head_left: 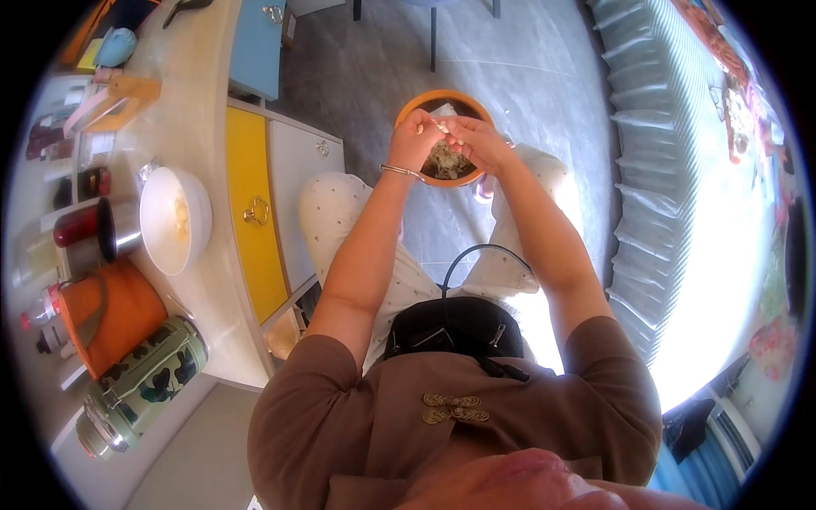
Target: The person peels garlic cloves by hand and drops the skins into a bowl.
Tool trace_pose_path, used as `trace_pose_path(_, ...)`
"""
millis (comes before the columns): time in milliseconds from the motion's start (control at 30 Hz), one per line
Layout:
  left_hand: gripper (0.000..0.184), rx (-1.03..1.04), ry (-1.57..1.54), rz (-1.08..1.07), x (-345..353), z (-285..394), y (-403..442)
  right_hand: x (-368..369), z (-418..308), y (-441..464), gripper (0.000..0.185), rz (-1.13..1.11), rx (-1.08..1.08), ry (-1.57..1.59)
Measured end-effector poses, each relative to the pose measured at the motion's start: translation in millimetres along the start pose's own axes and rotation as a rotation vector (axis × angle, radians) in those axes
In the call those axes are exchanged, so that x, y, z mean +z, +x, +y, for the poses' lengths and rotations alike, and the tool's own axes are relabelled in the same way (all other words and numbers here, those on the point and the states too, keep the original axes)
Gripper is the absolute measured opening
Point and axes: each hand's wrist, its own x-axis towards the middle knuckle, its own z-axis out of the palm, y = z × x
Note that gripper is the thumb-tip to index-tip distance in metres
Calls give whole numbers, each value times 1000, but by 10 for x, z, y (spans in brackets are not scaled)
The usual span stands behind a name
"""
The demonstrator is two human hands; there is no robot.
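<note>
Both of my hands meet over an orange-rimmed bin (406,110) that stands on the grey floor between my feet. My left hand (415,138) has its fingers pinched on a small pale piece (443,128). The fingertips of my right hand (478,143) close on the same piece from the other side. Beneath them, pale scraps (444,161) lie in the bin, partly hidden by the hands. On the desk at the left stands a white bowl (197,223) with some pale yellow pieces (181,219) inside.
The wooden desk (217,319) carries a camouflage flask (157,374), an orange bag (127,319) and a dark red cup (76,227). Yellow, white and blue drawers face my left side. A bed with a frilled cover (642,170) is at the right. Chair legs show ahead.
</note>
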Motion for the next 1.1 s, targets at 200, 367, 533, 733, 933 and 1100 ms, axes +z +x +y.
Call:
trace_pose_path(200,6,-117,-194,-68,4,161,-60,-15,3,-3,31,-18,-14,0)
trace_pose_path(367,5,-161,-340,-131,-31,138,-44,-26,-13,-12,31,-56,-21,3)
trace_pose_path(533,5,-191,-383,-121,-71,103,-20,20,-47,-34,32,-55,-8,23)
trace_pose_path(733,5,-179,-358,-126,-70,90,-19,1,-51,-8,33,-53,19,48)
trace_pose_path(933,6,-194,-354,-118,-65,105,-26,32,-57,-31,32,-37,0,-2)
trace_pose_path(1100,8,-195,-329,-108,-68,68,-11,-8,-10,5,31,-28,-27,-18)
